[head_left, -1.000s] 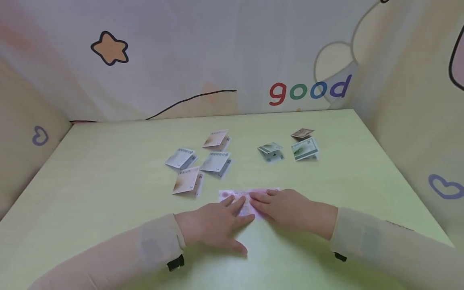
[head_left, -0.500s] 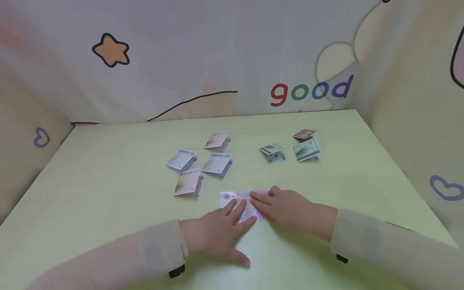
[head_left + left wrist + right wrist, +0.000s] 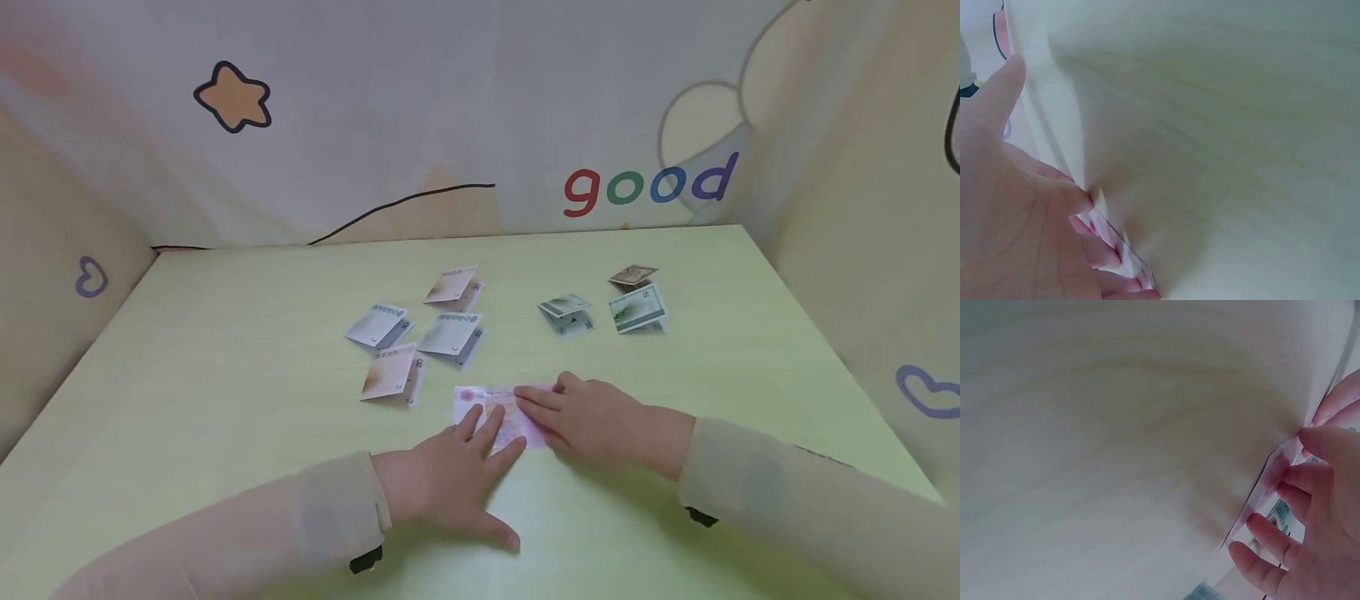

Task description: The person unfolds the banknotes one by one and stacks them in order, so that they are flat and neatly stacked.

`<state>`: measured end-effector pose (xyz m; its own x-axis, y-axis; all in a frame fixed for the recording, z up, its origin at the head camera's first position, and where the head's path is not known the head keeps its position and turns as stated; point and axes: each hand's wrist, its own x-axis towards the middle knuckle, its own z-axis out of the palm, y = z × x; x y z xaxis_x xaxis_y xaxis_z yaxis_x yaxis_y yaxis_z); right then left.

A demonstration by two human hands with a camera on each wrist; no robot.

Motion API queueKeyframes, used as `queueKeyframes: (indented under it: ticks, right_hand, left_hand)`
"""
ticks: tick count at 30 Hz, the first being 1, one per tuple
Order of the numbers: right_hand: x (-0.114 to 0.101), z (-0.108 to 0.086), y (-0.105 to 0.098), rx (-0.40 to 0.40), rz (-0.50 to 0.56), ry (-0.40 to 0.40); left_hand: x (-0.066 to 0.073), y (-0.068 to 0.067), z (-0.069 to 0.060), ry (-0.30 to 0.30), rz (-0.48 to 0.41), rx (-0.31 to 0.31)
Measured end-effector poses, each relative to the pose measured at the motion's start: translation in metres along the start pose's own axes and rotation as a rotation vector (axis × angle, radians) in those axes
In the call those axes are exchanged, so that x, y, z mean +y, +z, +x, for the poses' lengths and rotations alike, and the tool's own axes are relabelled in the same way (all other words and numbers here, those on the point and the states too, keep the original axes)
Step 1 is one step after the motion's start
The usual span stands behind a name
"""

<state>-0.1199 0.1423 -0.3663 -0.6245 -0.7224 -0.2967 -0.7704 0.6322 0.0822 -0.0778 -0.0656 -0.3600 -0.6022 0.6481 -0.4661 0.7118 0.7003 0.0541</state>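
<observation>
Banknote [image 3: 512, 427] paper lies on the pale green table [image 3: 247, 350], close to its near edge, in pale pink and lilac. From my head view I make out a round reddish mark near its upper left corner, a whiter band along the left end, and fine printing with a faint orange tint toward the middle. Its right end is hidden under the right hand [image 3: 603, 421], so I can't read that part.

My left hand [image 3: 453, 479] is spread, fingers straight and resting on the note's left half, thumb out on the bare tabletop; it grasps nothing. The right hand rests its outstretched fingers on the other half, their tips pointing left, and I read that hold as released too, a light press rather than a pinch. In both wrist views the note shows only as a narrow pink strip beneath the fingertips.

Beyond it I see folded notes standing like small tents: two pinkish-brown ones [image 3: 387, 372] and two bluish-grey ones [image 3: 450, 333] to the left, two green ones [image 3: 637, 308] and a brown one [image 3: 632, 275] to the right.
</observation>
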Motion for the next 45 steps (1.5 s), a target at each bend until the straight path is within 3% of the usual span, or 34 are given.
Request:
queueKeyframes:
  ticks: [11, 17, 24, 29, 32, 35, 45]
  right_hand:
    - [0.000, 0.002, 0.008, 0.051, 0.007, -0.006]
    - [-0.002, 0.006, 0.000, -0.001, 0.002, 0.053]
    - [-0.001, 0.005, -0.006, -0.069, 0.029, 0.082]
    - [0.000, 0.004, -0.004, -0.036, 0.066, 0.048]
    - [0.002, 0.003, -0.001, -0.035, 0.090, 0.015]
    - [0.005, 0.002, 0.002, -0.045, 0.097, -0.004]
    - [0.005, -0.016, 0.000, -0.050, 0.137, -0.025]
  left_hand:
    - [0.005, 0.005, -0.001, -0.011, 0.031, -0.002]
    - [0.004, 0.005, 0.000, -0.029, 0.063, 0.003]
    - [0.003, 0.001, 0.002, -0.020, 0.032, -0.012]
    - [-0.001, 0.001, 0.001, -0.017, -0.037, -0.015]
    - [-0.004, -0.001, 0.000, 0.009, -0.126, -0.032]
    - [-0.008, -0.002, -0.001, 0.031, -0.159, -0.036]
    - [-0.017, 0.003, -0.002, 0.076, -0.072, 0.023]
